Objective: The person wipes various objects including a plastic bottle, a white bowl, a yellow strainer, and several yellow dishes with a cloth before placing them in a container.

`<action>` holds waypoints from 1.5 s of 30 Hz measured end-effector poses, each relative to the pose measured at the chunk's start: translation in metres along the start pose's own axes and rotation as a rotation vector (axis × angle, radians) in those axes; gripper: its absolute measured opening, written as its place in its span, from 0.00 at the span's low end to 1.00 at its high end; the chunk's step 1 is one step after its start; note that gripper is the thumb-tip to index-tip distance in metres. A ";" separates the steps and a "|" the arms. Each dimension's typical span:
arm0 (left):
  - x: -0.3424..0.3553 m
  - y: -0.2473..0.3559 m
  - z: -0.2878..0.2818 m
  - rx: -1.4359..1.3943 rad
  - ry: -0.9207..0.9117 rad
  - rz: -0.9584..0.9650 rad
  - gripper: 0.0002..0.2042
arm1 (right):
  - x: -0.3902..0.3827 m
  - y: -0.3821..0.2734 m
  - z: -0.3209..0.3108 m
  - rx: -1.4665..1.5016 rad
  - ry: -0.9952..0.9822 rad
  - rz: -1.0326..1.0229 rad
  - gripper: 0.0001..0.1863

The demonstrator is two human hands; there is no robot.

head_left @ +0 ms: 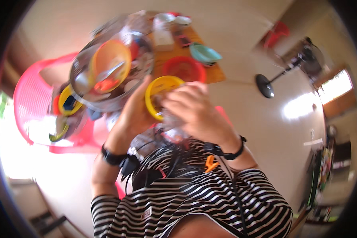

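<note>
My left hand (pixel 127 119) is raised close in front of my chest, its thumb against the rim of a yellow bowl (pixel 159 88) that it holds. My right hand (pixel 197 113) curls over the near side of the same bowl, fingers closed on a clear crinkled plastic thing (pixel 173 133) just below it; the blur hides what it is. Both wrists wear black bands. To the left of the hands is a large clear glass bowl (pixel 85 75) with an orange bowl (pixel 107 59) and a spoon inside.
A pink plastic chair (pixel 27 95) stands at the left under the glass bowl and small yellow containers (pixel 69 101). A wooden table (pixel 216 73) beyond carries a red bowl (pixel 184 68), a teal bowl (pixel 204 53) and white containers (pixel 163 27). A standing fan (pixel 265 85) is at the right.
</note>
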State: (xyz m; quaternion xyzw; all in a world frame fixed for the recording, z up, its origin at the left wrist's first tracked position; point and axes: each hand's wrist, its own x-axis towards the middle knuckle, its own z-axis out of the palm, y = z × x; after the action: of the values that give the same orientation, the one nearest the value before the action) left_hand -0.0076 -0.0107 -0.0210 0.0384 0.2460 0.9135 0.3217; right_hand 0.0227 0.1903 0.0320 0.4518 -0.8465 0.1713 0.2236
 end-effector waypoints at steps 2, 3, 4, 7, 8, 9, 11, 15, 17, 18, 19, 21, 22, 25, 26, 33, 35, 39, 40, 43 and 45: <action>0.000 0.001 0.009 -0.067 -0.021 -0.057 0.30 | 0.002 -0.004 -0.007 0.073 -0.001 0.010 0.18; 0.000 0.002 0.008 -0.097 -0.103 -0.066 0.31 | 0.001 -0.004 -0.005 0.078 -0.003 -0.003 0.15; -0.002 0.001 0.012 -0.065 -0.032 -0.060 0.32 | 0.002 -0.005 -0.004 0.124 -0.017 0.009 0.16; -0.002 -0.004 0.008 -0.114 -0.036 -0.106 0.32 | 0.007 -0.006 -0.008 0.286 -0.065 0.036 0.17; 0.000 -0.006 0.009 -0.126 -0.066 -0.097 0.31 | 0.008 -0.005 -0.009 0.334 -0.012 0.064 0.17; -0.002 -0.005 0.018 -0.061 0.006 -0.071 0.31 | 0.009 -0.004 -0.010 0.383 0.039 0.093 0.17; 0.000 -0.005 0.004 -0.053 -0.099 -0.072 0.31 | 0.010 -0.004 -0.002 0.380 0.158 0.100 0.20; -0.005 0.002 0.014 0.068 0.018 0.062 0.32 | 0.017 -0.021 -0.002 0.217 0.096 0.062 0.22; -0.009 0.006 0.014 0.255 0.075 0.064 0.30 | 0.018 -0.023 0.000 0.140 0.043 0.065 0.24; -0.014 0.010 0.019 0.424 0.107 0.068 0.29 | 0.013 -0.016 0.005 0.116 -0.026 0.056 0.25; -0.018 0.014 0.023 0.593 0.138 0.069 0.28 | 0.009 -0.011 0.007 0.091 -0.095 0.047 0.27; -0.018 0.011 0.022 0.563 0.194 0.111 0.26 | 0.007 -0.009 0.007 0.141 -0.112 0.036 0.24; -0.020 0.013 0.022 0.533 0.193 0.081 0.26 | 0.004 -0.007 0.010 0.292 -0.086 0.082 0.23; -0.016 0.020 0.016 0.491 0.236 0.055 0.25 | 0.003 0.001 0.016 0.499 0.031 0.116 0.20; -0.017 0.024 0.012 0.594 0.257 0.126 0.24 | -0.001 0.005 0.017 0.723 0.141 0.262 0.20; -0.021 0.094 -0.042 0.997 0.789 0.873 0.25 | -0.020 0.036 0.041 1.307 0.490 0.822 0.15; -0.034 0.125 -0.054 1.217 1.099 0.937 0.25 | -0.022 0.040 0.048 1.321 0.489 0.927 0.13; -0.041 0.180 -0.104 1.505 1.531 0.958 0.27 | -0.020 0.040 0.058 1.442 0.395 1.019 0.09; -0.038 0.190 -0.113 1.538 1.568 0.861 0.28 | -0.024 0.042 0.062 1.439 0.353 1.009 0.11; -0.030 0.210 -0.130 1.563 1.545 0.598 0.29 | -0.029 0.046 0.071 1.418 0.316 0.997 0.13; -0.023 0.203 -0.158 1.799 1.674 0.810 0.28 | -0.028 0.043 0.073 1.405 0.314 1.014 0.13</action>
State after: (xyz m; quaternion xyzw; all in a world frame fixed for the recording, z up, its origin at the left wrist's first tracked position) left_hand -0.1409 -0.2281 -0.0607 -0.2689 0.8668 0.2062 -0.3658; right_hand -0.0167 0.1965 -0.0483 0.0258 -0.6034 0.7913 -0.0952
